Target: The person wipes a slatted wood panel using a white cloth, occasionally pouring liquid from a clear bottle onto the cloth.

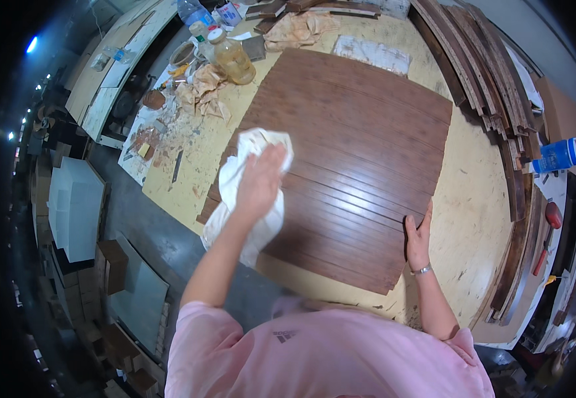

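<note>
A large brown panel of grooved wooden strips lies flat on the worktable, its surface shiny under the light. Over the panel's left edge is a crumpled white cloth, part of it hanging toward the table's front. My left hand presses down on this cloth and holds it against the wood, fingers pointing away from me. At the panel's right edge is my right hand, thumb on the top face and fingers along the side. A metal band circles my right wrist.
At the back left of the pale worktable stand a jar of yellowish liquid and stained crumpled rags. Long dark wood strips are stacked along the right. Beyond them are a blue jug and a red-handled tool.
</note>
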The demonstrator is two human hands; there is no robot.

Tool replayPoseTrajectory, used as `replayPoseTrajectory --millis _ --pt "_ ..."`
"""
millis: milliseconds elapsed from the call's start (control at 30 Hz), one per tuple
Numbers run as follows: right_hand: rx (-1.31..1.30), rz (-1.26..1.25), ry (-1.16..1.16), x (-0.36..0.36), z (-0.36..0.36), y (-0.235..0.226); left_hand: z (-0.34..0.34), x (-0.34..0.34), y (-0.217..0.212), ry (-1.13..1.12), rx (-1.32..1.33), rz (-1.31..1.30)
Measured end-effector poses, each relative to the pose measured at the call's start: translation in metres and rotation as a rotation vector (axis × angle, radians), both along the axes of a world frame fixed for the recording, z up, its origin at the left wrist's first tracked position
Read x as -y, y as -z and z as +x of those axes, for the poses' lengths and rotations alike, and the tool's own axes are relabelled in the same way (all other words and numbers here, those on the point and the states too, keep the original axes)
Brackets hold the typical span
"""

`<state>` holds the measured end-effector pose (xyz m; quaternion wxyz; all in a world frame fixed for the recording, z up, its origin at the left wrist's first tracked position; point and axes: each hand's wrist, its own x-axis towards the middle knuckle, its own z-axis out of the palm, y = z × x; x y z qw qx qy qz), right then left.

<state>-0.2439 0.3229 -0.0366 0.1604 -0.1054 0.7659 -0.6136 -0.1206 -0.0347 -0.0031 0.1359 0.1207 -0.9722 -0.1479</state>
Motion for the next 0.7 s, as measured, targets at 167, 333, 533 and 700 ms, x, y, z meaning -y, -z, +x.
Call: replayPoseTrajectory --millis 167,333,533,700 --pt "0.008 0.027 0.085 0.014 0.008 -0.005 -0.009 0.060 0.006 -0.364 -0.002 -0.104" --pt "-0.077 0.068 0.116 0.012 0.005 -0.002 -0.002 -0.018 -0.003 0.060 0.055 0.136" --pt "-0.072 0.074 0.123 0.017 -0.009 -0.002 0.003 0.080 0.014 -0.333 -0.019 0.031" --pt "-0.138 0.198 0.101 -0.003 -0.016 0.036 0.010 0.077 0.011 -0.218 -0.061 0.160"
